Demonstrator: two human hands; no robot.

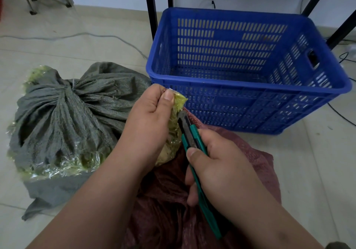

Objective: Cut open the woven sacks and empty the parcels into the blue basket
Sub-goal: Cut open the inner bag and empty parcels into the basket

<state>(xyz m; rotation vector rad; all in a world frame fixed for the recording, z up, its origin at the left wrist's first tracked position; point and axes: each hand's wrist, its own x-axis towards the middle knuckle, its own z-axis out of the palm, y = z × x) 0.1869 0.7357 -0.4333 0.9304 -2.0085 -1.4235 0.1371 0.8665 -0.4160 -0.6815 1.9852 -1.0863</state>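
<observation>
Grip, right hand: the right hand point(215, 164) is closed around the green utility knife point(194, 150), with the thumb pressed on the slider and the fingers wrapped under the handle.
Grip, left hand: the taped neck point(174, 113) of the red woven sack point(256, 164) is pinched between thumb and fingers of the left hand point(150, 117) and is held upward.
Blade: the dark front part of the knife is laid against the yellowish tape, just below the left thumb. The cutting edge itself cannot be told.
Step in hand: it is judged that the tape binding of the red sack is being cut, so that the mouth can be opened.
How it is done well: the neck should be kept tight, the cut should be directed away from the holding fingers, and only the tape should be cut, not the parcels inside.
Risk: the left fingers are very near to the blade.
Grey woven sack point(63, 117): it is lying on the floor at the left, tied and wrapped with tape, not yet opened.
Blue basket point(248, 102): it is standing just behind the red sack, and no parcels are seen in it.
</observation>
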